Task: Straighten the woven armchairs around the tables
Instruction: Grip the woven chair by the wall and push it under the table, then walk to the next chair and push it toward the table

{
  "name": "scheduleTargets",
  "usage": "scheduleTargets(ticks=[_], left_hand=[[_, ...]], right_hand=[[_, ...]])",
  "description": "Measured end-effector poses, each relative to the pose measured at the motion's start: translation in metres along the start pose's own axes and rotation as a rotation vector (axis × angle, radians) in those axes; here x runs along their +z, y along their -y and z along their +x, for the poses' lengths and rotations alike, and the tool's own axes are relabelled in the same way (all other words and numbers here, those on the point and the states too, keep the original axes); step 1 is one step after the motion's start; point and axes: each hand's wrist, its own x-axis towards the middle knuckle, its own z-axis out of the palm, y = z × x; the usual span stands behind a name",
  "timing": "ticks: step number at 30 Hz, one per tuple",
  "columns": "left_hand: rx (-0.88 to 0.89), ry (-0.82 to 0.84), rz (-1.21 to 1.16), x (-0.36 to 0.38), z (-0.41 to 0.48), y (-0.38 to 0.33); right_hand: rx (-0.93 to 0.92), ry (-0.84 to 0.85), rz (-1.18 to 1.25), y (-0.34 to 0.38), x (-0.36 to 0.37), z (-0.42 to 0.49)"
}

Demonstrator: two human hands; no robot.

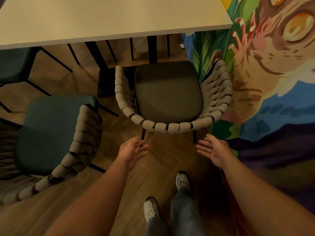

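Armchair (170, 96) centre frame, seat facing the surface (102, 19) above, curved back toward both hands. Left hand (132, 150) and right hand (213, 150) spread, empty, just below the back rail, roughly equally near.

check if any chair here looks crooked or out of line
Yes: the teal-seated armchair on the left sits turned at an angle to the table, not squared to it. The dark-seated armchair ahead faces the table fairly squarely.
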Motion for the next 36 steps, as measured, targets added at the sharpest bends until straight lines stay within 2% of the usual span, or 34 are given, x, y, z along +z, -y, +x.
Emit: scheduleTargets(ticks=[4,7,10,13,16,21,25,31,36], left_hand=[[-0.021,-0.043,0.091,-0.041,-0.047,0.026],[-0.020,-0.084,0.301,-0.068,-0.080,0.051],[0.016,-0.082,0.592,-0.091,-0.108,0.075],[0.034,-0.027,0.857,-0.116,-0.133,0.096],[0.015,0.002,1.025,-0.146,-0.159,0.111],[-0.023,-0.147,0.973,-0.198,-0.197,0.129],[-0.038,-0.212,0.885,-0.226,-0.219,0.139],[-0.005,-0.224,0.747,-0.269,-0.235,0.140],[-0.011,-0.196,0.717,-0.343,-0.229,0.122]], right_hand=[[0.043,0.042,-0.125,-0.041,-0.008,-0.053],[0.053,0.065,-0.305,-0.073,-0.013,-0.090],[0.010,0.100,-0.595,-0.102,-0.019,-0.119],[-0.049,0.195,-0.987,-0.126,-0.029,-0.136],[-0.065,0.300,-1.226,-0.136,-0.042,-0.146],[-0.071,0.329,-1.362,-0.133,-0.067,-0.160],[-0.120,0.333,-1.440,-0.133,-0.061,-0.170],[-0.202,0.418,-1.522,-0.144,-0.002,-0.188],[-0.202,0.416,-1.538,-0.173,0.073,-0.210]])
